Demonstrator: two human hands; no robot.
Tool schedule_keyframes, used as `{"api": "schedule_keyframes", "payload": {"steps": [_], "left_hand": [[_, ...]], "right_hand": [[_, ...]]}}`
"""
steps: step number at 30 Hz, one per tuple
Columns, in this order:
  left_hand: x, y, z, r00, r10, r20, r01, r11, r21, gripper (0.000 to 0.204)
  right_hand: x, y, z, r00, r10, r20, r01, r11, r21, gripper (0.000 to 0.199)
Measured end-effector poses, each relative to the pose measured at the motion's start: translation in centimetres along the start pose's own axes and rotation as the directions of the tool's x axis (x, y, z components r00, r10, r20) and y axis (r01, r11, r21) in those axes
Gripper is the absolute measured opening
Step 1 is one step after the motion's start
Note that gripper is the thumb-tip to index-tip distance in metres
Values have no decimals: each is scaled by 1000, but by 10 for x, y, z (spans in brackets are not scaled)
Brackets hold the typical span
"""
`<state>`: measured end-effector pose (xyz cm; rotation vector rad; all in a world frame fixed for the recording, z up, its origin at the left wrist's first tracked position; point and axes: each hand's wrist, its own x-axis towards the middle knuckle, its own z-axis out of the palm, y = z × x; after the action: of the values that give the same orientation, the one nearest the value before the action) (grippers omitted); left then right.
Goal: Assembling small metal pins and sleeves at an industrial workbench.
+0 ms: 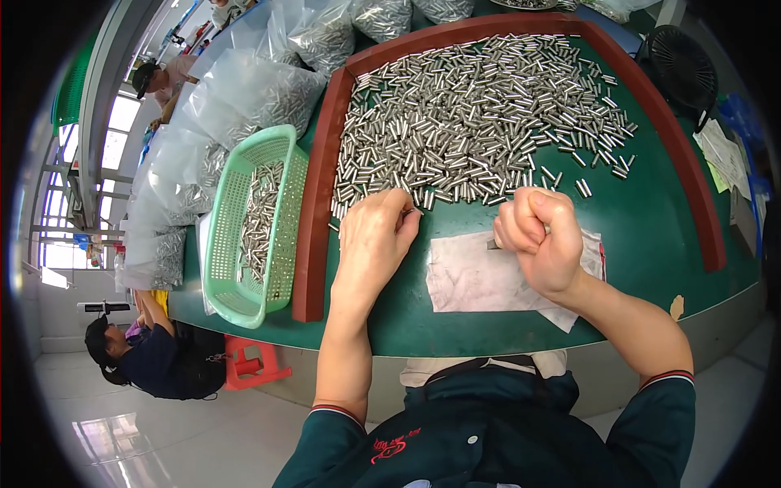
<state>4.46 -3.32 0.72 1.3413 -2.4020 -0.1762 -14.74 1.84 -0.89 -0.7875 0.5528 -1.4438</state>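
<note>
Spreading across the green desk, metal pins lie ahead, long axes jumbled; over the pale cloth, the right hand makes a fist, contents hidden; the left hand, nearer, curls at their edge, grip unclear.

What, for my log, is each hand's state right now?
Left hand: curled by the metal pins; any hold cannot be told.
Right hand: closed in a fist; contents mostly hidden.
</note>
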Motion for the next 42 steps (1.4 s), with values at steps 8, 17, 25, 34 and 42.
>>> {"api": "schedule_keyframes", "payload": {"steps": [8, 17, 25, 34, 42], "left_hand": [[-5, 37, 7, 954, 271, 128, -171, 843, -510, 12], [-5, 39, 9, 950, 260, 175, -181, 911, -369, 12], [-6, 41, 22, 950, 303, 77, -253, 889, -381, 10], [-7, 40, 24, 957, 285, 57, -241, 886, -396, 10], [-6, 39, 23, 958, 271, 97, -215, 897, -387, 11]], "right_hand": [[-1, -1, -1, 1000, 8, -17, -8, 1000, 15, 33], [-2, -2, -2, 1000, -10, -23, 12, 998, 69, 31], [-6, -5, -2, 1000, 3, -6, -2, 998, 55, 31], [-4, -1, -3, 999, -38, -4, 38, 998, 51, 36], [-4, 1, -3, 999, -49, -2, 49, 995, 84, 35]]}}
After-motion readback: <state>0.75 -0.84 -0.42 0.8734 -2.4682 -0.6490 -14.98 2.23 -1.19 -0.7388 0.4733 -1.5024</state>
